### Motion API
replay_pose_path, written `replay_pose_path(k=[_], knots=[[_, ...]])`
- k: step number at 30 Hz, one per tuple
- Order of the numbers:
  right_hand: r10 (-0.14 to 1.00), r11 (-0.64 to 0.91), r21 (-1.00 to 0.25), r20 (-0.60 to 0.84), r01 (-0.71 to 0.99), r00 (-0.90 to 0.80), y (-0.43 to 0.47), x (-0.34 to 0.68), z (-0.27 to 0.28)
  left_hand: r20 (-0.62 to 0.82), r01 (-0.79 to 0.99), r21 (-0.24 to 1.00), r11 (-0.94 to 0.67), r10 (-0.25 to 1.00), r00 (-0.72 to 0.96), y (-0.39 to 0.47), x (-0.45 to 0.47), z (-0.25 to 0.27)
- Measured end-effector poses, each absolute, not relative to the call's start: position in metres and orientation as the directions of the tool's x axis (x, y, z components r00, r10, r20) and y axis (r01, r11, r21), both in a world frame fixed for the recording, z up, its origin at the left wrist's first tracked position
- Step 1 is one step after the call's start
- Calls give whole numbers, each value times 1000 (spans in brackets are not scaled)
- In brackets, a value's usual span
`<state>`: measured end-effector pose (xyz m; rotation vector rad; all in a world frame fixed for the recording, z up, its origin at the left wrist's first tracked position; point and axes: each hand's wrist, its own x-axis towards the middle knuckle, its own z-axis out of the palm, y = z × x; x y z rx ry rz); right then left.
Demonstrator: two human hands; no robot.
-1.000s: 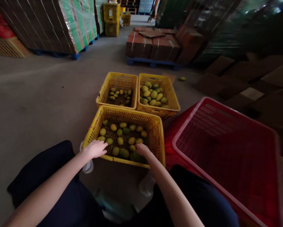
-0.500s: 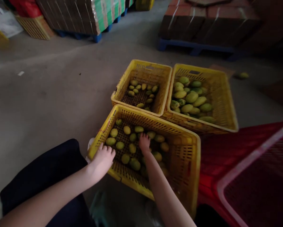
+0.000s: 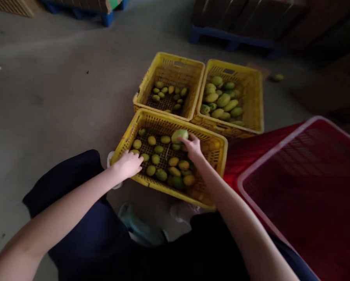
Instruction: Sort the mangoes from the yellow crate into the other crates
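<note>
The nearest yellow plastic crate (image 3: 176, 194) stands in front of my legs with several oval green-yellow fruits (image 3: 160, 175) spread over its slatted bottom. My right hand (image 3: 192, 147) grips one larger pale green oval fruit (image 3: 179, 136), mango- or papaya-like, above the others toward the crate's far side. Thumb and fingers close around its right end. At the crate's near left corner, my left hand (image 3: 129, 164) lies over the rim, its fingers bent down inside. The fingers' undersides are hidden, and some fruits lie close to their tips.
Two more yellow crates, a left one (image 3: 139, 88) with smaller fruits and a right one (image 3: 258, 105) with larger ones, adjoin the far side. A red crate (image 3: 251, 171) stands close on my right. Blue pallets (image 3: 230, 45) bear stacked boxes behind. One loose fruit (image 3: 277, 78) lies on the floor.
My right hand has risen from among the fruits and now holds a pale green fruit. My left hand stays at the crate's corner. The view has tilted downward.
</note>
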<state>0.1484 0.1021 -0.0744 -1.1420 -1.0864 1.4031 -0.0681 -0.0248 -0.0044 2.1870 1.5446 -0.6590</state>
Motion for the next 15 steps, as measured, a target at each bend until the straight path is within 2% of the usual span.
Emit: replay_pose_path(k=[2,5,7,9,11,15], knots=[[989,-141,-938,-145,-315,-10,95,163,-29,-618,943,74,-323,728,298,-26,-69,-20],[996,-76,-877,-90,-475,8,71,187,27,-694,927,248,-283,616,374,-27,-80,-47],[989,-115,-818,-150,-563,15,57,201,49,-734,889,409,-205,504,455,-22,-91,-63],[969,-202,-746,-246,-634,-18,50,210,57,-762,861,502,-80,431,484,-12,-98,-78],[942,-284,-681,-331,-675,-62,48,217,55,-769,852,524,-2,428,474,3,-93,-93],[868,-372,-594,-495,-713,-40,50,233,48,-698,858,506,-90,542,468,31,-41,-123]])
